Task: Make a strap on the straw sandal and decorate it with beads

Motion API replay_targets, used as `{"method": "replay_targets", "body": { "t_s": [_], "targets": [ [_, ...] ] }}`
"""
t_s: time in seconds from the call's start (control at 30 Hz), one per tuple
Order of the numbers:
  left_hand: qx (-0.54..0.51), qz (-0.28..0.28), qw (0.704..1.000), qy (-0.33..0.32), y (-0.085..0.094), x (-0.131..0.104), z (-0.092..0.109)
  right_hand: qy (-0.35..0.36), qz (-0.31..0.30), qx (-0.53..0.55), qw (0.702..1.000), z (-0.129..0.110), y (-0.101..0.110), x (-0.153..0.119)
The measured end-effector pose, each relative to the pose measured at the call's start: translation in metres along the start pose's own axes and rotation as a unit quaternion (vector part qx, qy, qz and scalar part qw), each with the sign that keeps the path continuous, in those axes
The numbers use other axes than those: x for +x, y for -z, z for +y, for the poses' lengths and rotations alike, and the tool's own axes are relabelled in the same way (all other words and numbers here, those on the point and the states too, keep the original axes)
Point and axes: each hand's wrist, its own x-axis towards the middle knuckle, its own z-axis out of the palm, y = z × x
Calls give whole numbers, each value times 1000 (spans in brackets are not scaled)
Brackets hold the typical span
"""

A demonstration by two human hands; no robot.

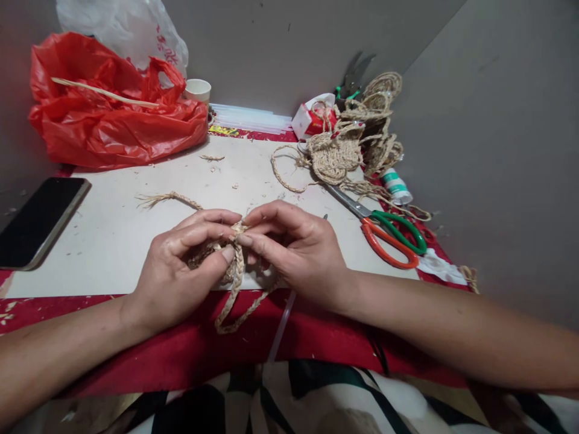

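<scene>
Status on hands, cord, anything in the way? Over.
Left hand and right hand pinching braided cord. Its loop showing against red cloth. Scissors lying rightward, apart from both hands. Nothing seen blocking.

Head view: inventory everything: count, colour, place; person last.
Braided straw: one, tan, centre
Woven pieces: several, tan, back right
Scissors: one, orange and green handles, right
Shears: one, green handles, back right
Phone: one, black, left
Carrier bag: one, red, back left
Thin bag: one, white, behind red
Cup: one, white, back
Strips: several, translucent, back
Packet: one, red-white, back right
Cylinder: one, green-white, right
Tissue: one, white, right
Board: one, cream, middle
Cloth: one, red, under board
Straw scraps: many, tan, scattered
Tube: one, translucent, bottom centre
Clothing: one, dark-white, bottom
Left hand: one, on braided straw
Right hand: one, on braided straw
</scene>
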Motion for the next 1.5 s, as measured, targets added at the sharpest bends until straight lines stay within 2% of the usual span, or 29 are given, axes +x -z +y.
{"method": "replay_targets", "body": {
  "t_s": [0.13,0.2,0.27,0.37,0.47,0.57,0.8,1.1,1.2,1.33,1.4,1.5],
  "targets": [
    [-27,-16,999,27,-1,0,2,166,21,-161,973,0,4,0],
    [-70,-14,996,57,-2,1,1,193,43,-169,966,-2,7,1],
    [-108,4,991,76,-2,1,0,146,76,-136,977,-7,13,3],
    [-108,22,990,91,-1,3,-2,-27,80,-33,996,-16,22,5],
    [-76,12,990,118,0,5,-3,-208,15,75,975,-22,28,6],
    [-53,-3,989,135,-1,6,-3,-285,-20,105,953,-26,27,11],
    [-24,17,993,114,-5,5,-4,-310,-40,5,950,-36,19,27],
    [54,62,997,-15,-13,0,-10,-246,-94,-156,952,-44,15,43],
    [55,73,994,-55,-15,2,-13,-228,-123,-161,952,-45,14,50],
    [57,80,992,-83,-16,0,-17,-269,-138,-129,944,-48,12,54],
    [42,77,993,-77,-16,-1,-19,-288,-131,-108,943,-47,11,55],
    [-9,69,997,-33,-16,-4,-22,-280,-130,-110,945,-44,12,55]
  ]
}}
